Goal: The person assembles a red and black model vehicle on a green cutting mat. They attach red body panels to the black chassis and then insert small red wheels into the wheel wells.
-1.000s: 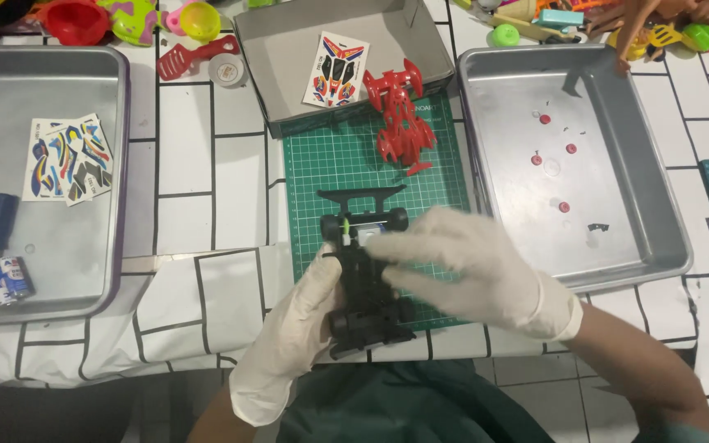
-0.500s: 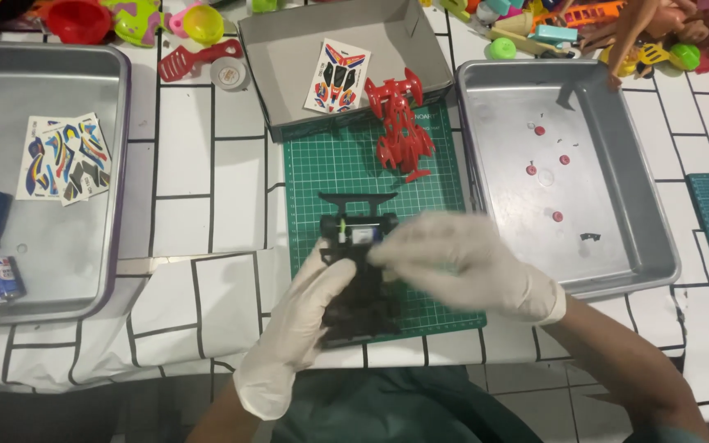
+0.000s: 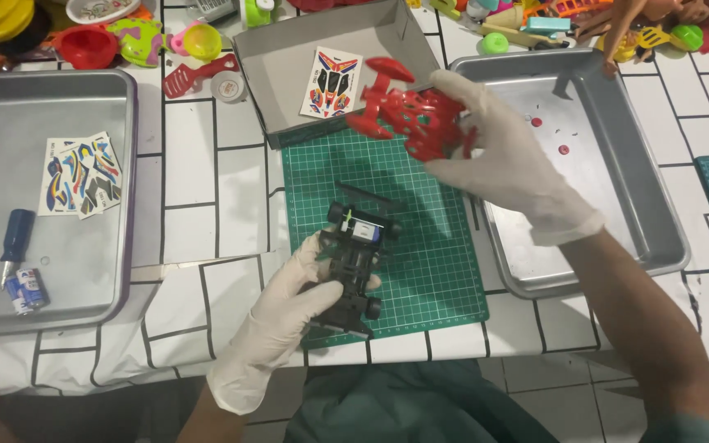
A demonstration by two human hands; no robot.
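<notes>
So nearest the camera, the left hand [image 3: 289, 316] in a white glove is gripping the black toy-car chassis [image 3: 356, 267] from its left side, holding it just above the green cutting mat [image 3: 420, 271]. The wheels are on and a small motor-like block is sitting near the front end.

Further up, the right hand [image 3: 506, 160] is clamping its fingers around the red car body shell [image 3: 408, 115], holding it in the air over the top edge of the mat. Looks to me like the body-fitting step: the shell probably needs turning so its nose is matching the chassis front, then lowering straight on.

A thin black strip [image 3: 364, 194] is lying on the mat between the two parts, maybe in the way. On the left, a metal tray [image 3: 116, 271] is holding a sticker sheet [image 3: 80, 174], a blue-handled screwdriver [image 3: 16, 242] and a small battery [image 3: 26, 289]. On the right, another tray [image 3: 658, 213] is carrying tiny red bits [image 3: 564, 150]. At the back, a grey box [image 3: 289, 57] with a second decal sheet [image 3: 331, 82], then assorted plastic toys across the desk [image 3: 194, 164].
</notes>
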